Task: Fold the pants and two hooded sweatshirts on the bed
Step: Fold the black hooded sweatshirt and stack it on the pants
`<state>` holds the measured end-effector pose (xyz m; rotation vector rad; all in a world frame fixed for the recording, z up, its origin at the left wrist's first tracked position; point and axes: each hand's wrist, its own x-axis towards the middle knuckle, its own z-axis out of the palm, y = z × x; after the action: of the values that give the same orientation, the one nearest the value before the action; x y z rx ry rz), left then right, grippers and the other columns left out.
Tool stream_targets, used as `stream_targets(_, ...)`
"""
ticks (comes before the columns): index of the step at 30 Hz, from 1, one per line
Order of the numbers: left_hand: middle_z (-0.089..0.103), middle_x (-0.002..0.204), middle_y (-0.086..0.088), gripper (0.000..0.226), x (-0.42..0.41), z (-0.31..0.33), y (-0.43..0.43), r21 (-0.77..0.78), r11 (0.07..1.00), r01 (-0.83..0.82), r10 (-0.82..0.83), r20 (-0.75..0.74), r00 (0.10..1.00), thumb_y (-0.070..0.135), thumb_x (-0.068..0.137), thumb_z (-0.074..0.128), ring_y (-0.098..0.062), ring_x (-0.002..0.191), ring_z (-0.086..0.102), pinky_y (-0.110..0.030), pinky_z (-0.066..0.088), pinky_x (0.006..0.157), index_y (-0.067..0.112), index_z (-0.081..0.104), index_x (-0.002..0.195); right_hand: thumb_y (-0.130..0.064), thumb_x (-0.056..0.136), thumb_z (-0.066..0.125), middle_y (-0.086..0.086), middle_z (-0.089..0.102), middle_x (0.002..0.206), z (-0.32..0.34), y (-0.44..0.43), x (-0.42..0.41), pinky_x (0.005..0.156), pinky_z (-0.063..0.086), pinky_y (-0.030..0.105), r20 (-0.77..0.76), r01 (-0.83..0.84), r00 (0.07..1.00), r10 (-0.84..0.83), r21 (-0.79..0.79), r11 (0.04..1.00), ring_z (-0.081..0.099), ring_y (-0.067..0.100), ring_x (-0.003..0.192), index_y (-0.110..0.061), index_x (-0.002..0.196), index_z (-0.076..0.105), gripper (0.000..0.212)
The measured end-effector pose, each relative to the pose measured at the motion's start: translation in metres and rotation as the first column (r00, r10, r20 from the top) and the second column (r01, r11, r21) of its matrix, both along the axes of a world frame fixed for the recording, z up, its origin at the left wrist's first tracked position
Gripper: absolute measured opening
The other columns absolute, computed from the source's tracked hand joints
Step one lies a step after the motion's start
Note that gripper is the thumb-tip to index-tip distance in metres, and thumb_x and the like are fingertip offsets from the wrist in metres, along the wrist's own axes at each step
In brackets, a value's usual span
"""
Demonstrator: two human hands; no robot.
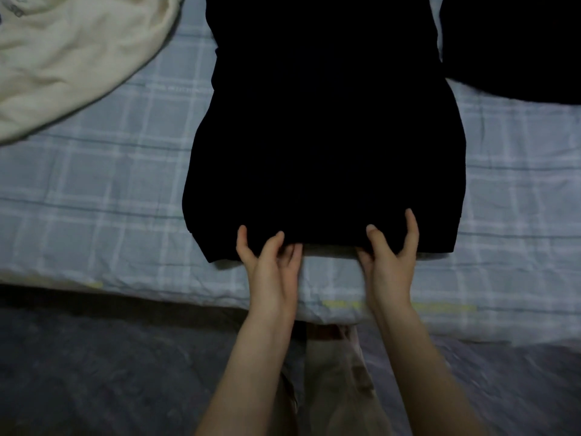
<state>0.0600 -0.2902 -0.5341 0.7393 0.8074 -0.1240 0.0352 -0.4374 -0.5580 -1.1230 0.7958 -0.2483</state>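
Checked bed (94,190): left hand (270,256), right hand (390,250) grip black garment (323,136) (near hem).

- Bed (518,278) covered by a pale blue sheet (94,184) with white check lines.
- Floor (94,372) at the near bed edge: dark grey, soft-looking.
- Light: dim.

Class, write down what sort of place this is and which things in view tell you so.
Probably a bedroom: a bed covered in a pale checked sheet, a black garment laid flat on it, and a cream garment lying at the far left.
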Motion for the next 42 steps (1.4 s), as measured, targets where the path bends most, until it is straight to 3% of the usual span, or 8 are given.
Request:
stream_targets(7, 0.055, 0.136, -0.002, 0.050, 0.019, -0.016, 0.007, 0.518, 0.836, 0.181, -0.144, -0.111, 0.983, 0.016, 0.095, 0.060, -0.018, 0.120, 0.057, -0.037, 0.049, 0.102, 0.031, 0.046, 0.140, -0.017, 0.096, 0.064, -0.004, 0.042, 0.154, -0.009, -0.028, 0.012, 0.111, 0.043, 0.051, -0.152, -0.033, 0.988, -0.007, -0.255, 0.966, 0.044, 0.020, 0.140, -0.041, 0.149, 0.038, 0.064)
stream_targets(10, 0.053, 0.134, -0.002, 0.052, 0.024, -0.020, 0.008, 0.595, 0.778, 0.202, -0.164, -0.118, 0.979, 0.017, 0.093, 0.063, -0.006, 0.109, 0.056, -0.010, 0.049, 0.082, 0.029, 0.044, 0.140, -0.018, 0.095, 0.066, -0.006, 0.044, 0.152, -0.011, -0.028, 0.012, 0.111, 0.044, 0.047, -0.171, -0.089, 0.985, 0.037, -0.306, 0.948, 0.045, 0.016, 0.137, -0.042, 0.148, 0.038, 0.065)
stream_targets(15, 0.047, 0.143, 0.007, 0.073, 0.025, -0.015, 0.001, 0.418, 0.903, 0.099, -0.132, 0.051, 0.990, 0.012, 0.091, 0.066, -0.011, 0.126, 0.053, -0.040, 0.049, 0.103, 0.046, 0.031, 0.145, -0.006, 0.094, 0.064, -0.009, 0.040, 0.154, -0.008, -0.029, 0.020, 0.105, 0.048, 0.053, -0.067, -0.013, 0.998, 0.002, -0.158, 0.987, 0.048, 0.016, 0.136, -0.048, 0.147, 0.038, 0.072)
stream_targets(22, 0.053, 0.127, 0.006, 0.079, 0.057, -0.018, 0.001, 0.349, 0.937, 0.007, -0.008, 0.000, 1.000, 0.001, 0.091, 0.059, -0.012, 0.110, 0.061, -0.024, 0.058, 0.074, 0.040, 0.023, 0.149, -0.019, 0.090, 0.068, -0.012, 0.041, 0.148, -0.004, -0.039, 0.029, 0.104, 0.046, 0.033, -0.223, -0.026, 0.973, -0.054, -0.340, 0.940, 0.045, 0.015, 0.135, -0.048, 0.150, 0.029, 0.077)
stream_targets(27, 0.041, 0.150, 0.003, 0.083, 0.058, -0.021, -0.002, 0.470, 0.881, 0.059, -0.101, 0.065, 0.993, 0.010, 0.090, 0.067, -0.008, 0.129, 0.049, -0.027, 0.046, 0.104, 0.042, 0.021, 0.151, -0.003, 0.094, 0.062, -0.008, 0.031, 0.159, 0.004, -0.029, 0.042, 0.115, 0.039, 0.039, -0.040, 0.030, 0.998, -0.040, -0.215, 0.976, 0.039, 0.010, 0.142, -0.050, 0.153, 0.021, 0.085)
stream_targets(32, 0.048, 0.144, 0.005, 0.082, 0.064, -0.032, 0.007, 0.409, 0.912, 0.037, -0.105, 0.147, 0.984, 0.016, 0.085, 0.072, -0.005, 0.123, 0.057, -0.024, 0.052, 0.094, 0.045, 0.027, 0.148, -0.004, 0.096, 0.059, -0.007, 0.053, 0.145, 0.001, -0.039, 0.055, 0.067, 0.051, 0.016, 0.017, 0.082, 0.996, -0.082, 0.010, 0.997, 0.055, 0.022, 0.116, -0.053, 0.149, 0.029, 0.078)
stream_targets(35, 0.046, 0.147, 0.004, 0.083, 0.071, -0.030, 0.004, 0.496, 0.868, 0.026, -0.098, 0.121, 0.988, 0.018, 0.083, 0.076, -0.009, 0.130, 0.051, -0.034, 0.045, 0.108, 0.043, 0.031, 0.148, -0.008, 0.098, 0.061, -0.007, 0.057, 0.139, 0.000, -0.039, 0.060, 0.076, 0.056, 0.021, 0.059, 0.108, 0.992, -0.109, 0.028, 0.994, 0.062, 0.018, 0.121, -0.043, 0.149, 0.034, 0.068)
stream_targets(42, 0.046, 0.147, 0.012, 0.075, 0.050, -0.035, 0.000, 0.653, 0.757, 0.008, -0.081, 0.081, 0.993, -0.001, 0.084, 0.066, -0.004, 0.134, 0.044, -0.038, 0.038, 0.114, 0.040, 0.043, 0.143, 0.004, 0.083, 0.074, -0.008, 0.062, 0.120, -0.012, -0.041, 0.046, 0.078, 0.046, 0.003, -0.009, 0.186, 0.978, -0.206, -0.391, 0.901, 0.059, -0.019, 0.098, -0.021, 0.121, 0.064, 0.047)
